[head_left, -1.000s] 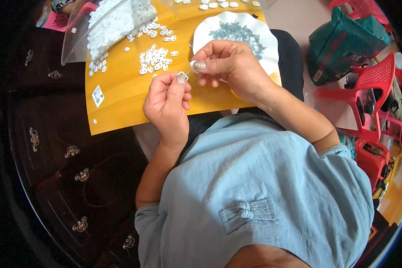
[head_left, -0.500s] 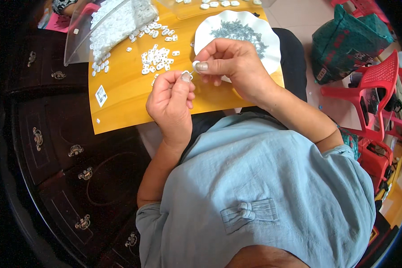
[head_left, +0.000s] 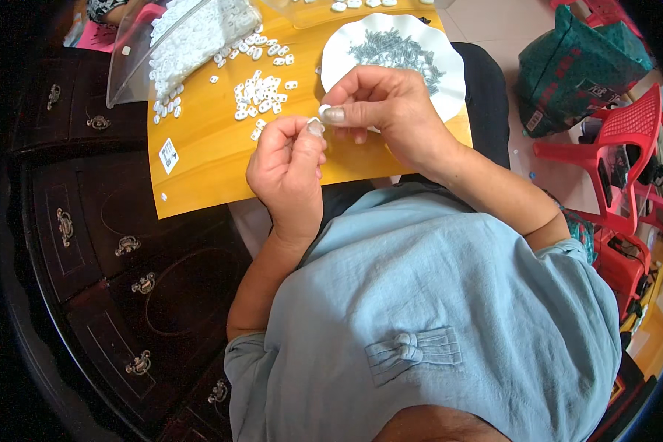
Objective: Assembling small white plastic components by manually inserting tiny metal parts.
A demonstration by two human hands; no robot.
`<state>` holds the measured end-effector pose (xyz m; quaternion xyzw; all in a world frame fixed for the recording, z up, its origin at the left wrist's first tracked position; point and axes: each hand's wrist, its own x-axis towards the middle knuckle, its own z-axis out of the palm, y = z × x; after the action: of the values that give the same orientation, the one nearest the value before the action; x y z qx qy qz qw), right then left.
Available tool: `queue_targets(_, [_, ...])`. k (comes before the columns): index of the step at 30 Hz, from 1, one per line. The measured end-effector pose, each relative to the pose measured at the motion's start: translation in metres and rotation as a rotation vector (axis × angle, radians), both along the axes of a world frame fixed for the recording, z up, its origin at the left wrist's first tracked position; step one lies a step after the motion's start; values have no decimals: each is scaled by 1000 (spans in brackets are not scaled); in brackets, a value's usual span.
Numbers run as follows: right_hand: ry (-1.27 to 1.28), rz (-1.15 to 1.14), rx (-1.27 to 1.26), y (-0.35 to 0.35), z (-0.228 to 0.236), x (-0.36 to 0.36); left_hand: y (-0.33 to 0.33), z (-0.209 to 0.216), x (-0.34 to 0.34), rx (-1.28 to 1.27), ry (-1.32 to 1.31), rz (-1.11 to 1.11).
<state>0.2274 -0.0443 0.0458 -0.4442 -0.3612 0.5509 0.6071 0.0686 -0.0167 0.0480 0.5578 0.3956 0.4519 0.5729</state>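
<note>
Both hands meet over the yellow table, thumbs and forefingers pinched. My left hand (head_left: 291,166) grips a small white plastic piece (head_left: 314,120), mostly covered by the fingertips. Just right of it, my right hand (head_left: 390,110) pinches another small white piece (head_left: 323,110). The two pieces are at or almost at contact; the fingers hide exactly how they meet. Beyond my left hand lies a loose pile of white two-holed pieces (head_left: 258,94). Partly behind my right hand stands a white scalloped plate (head_left: 451,94) bearing many small grey, slender parts (head_left: 401,55).
A clear plastic container (head_left: 125,85) at the far left spills white pieces (head_left: 206,37) onto the yellow tabletop (head_left: 214,173). Dark drawers (head_left: 81,214) stand left of me. On the right are a red plastic chair (head_left: 626,132) and a green bag (head_left: 571,81).
My left hand has shifted slightly right, bringing the fingertips closer together. The thin gap between the two white pieces has narrowed. My right hand has barely moved.
</note>
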Motion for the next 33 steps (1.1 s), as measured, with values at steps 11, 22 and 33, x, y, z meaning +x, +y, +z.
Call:
queue_targets(11, [65, 90, -34, -5, 0, 1, -1, -6, -1, -55, -75, -4])
queue_targets(22, [48, 132, -44, -6, -1, 9, 0, -3, -2, -131, -195, -95])
queue_targets(33, [93, 187, -53, -4, -1, 11, -3, 0, 0, -75, -250, -122])
